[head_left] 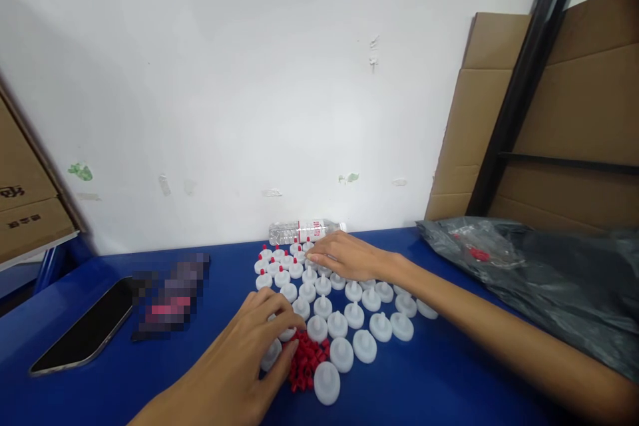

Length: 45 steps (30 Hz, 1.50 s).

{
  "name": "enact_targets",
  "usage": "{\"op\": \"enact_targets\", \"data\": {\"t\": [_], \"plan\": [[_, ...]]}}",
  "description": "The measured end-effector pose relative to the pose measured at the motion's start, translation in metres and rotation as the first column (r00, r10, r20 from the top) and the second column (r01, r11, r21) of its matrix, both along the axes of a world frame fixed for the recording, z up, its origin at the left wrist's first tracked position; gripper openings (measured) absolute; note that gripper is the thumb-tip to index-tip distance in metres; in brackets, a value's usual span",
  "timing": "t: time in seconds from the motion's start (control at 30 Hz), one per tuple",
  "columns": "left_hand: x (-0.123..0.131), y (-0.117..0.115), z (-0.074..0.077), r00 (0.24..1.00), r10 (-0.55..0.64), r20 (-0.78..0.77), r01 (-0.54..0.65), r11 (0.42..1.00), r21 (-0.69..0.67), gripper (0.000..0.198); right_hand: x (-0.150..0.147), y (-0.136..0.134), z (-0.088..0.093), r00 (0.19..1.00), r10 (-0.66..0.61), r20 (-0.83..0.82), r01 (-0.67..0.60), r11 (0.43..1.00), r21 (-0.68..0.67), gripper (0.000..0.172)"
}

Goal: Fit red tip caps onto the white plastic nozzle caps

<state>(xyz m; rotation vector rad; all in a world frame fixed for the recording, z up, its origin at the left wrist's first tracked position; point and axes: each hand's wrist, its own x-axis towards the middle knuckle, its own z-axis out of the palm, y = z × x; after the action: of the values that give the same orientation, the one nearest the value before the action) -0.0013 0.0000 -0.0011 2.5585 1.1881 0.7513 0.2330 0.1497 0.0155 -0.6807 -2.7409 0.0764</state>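
Caps of bright red plastic, small and tubular (309,363), lie heaped at seven o'clock in a spread of round, white, translucent plastic lids with upright nozzles (327,384) on a blue tabletop (449,379). The left hand (252,343) reaches in from eight o'clock, thumb and forefinger bent at the heap's edge; whether they pinch a cap, I cannot tell. The right hand (352,257) arches over lids at one o'clock, its grip equally hidden. Red-tipped white lids (263,281) stand at ten o'clock, so a careless thumb sweep could topple the nearest. The clear plastic bottle (284,233), lying at eleven o'clock, could roll into them if bumped. A dragging left hand could scatter the loose caps.
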Motion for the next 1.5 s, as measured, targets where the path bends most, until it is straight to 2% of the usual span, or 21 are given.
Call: {"op": "enact_targets", "data": {"t": [0.1, 0.23, 0.3, 0.43, 0.67, 0.83, 1.0, 1.13, 1.23, 1.33, 1.5], "plan": [[-0.004, 0.004, 0.0, 0.999, -0.002, 0.033, 0.001, 1.0, 0.022, 0.03, 0.001, 0.001, 0.001, 1.0, -0.02, -0.001, 0.02, 1.0, 0.018, 0.046], [-0.01, 0.011, -0.004, 0.997, -0.002, 0.079, -0.004, 0.997, 0.074, 0.058, 0.001, 0.001, 0.006, 0.996, -0.087, -0.014, 0.088, 0.995, 0.057, 0.046], [-0.012, 0.014, -0.006, 0.994, 0.014, 0.109, -0.029, 0.99, 0.135, 0.063, -0.001, 0.001, 0.01, 0.991, -0.133, -0.01, 0.133, 0.989, 0.068, 0.049], [-0.015, 0.017, -0.003, 0.988, 0.038, 0.15, -0.074, 0.967, 0.245, 0.062, -0.011, 0.007, 0.015, 0.979, -0.195, 0.054, 0.192, 0.98, 0.051, 0.058], [-0.015, 0.015, 0.003, 0.985, 0.09, 0.144, -0.126, 0.955, 0.267, 0.058, -0.034, 0.027, 0.014, 0.961, -0.216, 0.172, 0.222, 0.975, -0.017, 0.064], [-0.015, 0.017, 0.004, 0.982, 0.115, 0.151, -0.153, 0.952, 0.266, 0.054, -0.03, 0.024, 0.025, 0.97, -0.223, 0.097, 0.223, 0.975, 0.011, 0.061], [-0.017, 0.019, 0.005, 0.973, 0.14, 0.182, -0.184, 0.948, 0.259, 0.051, -0.021, 0.006, 0.059, 0.984, -0.174, -0.046, 0.175, 0.984, 0.021, 0.034], [-0.019, 0.017, 0.005, 0.957, 0.218, 0.191, -0.262, 0.934, 0.245, 0.034, -0.022, -0.025, 0.081, 0.999, -0.013, -0.034, 0.012, 1.0, -0.024, 0.016], [-0.019, 0.015, 0.006, 0.947, 0.267, 0.177, -0.303, 0.927, 0.22, 0.017, -0.03, -0.051, 0.088, 0.992, 0.129, 0.007, -0.128, 0.989, -0.08, 0.022], [-0.018, 0.013, 0.008, 0.958, 0.241, 0.158, -0.274, 0.931, 0.241, 0.011, -0.038, -0.073, 0.09, 0.977, 0.205, 0.062, -0.199, 0.976, -0.084, 0.026], [-0.016, 0.01, 0.013, 0.974, 0.114, 0.194, -0.16, 0.958, 0.239, 0.017, -0.042, -0.088, 0.091, 0.969, 0.203, 0.139, -0.198, 0.979, -0.047, 0.032]]}}
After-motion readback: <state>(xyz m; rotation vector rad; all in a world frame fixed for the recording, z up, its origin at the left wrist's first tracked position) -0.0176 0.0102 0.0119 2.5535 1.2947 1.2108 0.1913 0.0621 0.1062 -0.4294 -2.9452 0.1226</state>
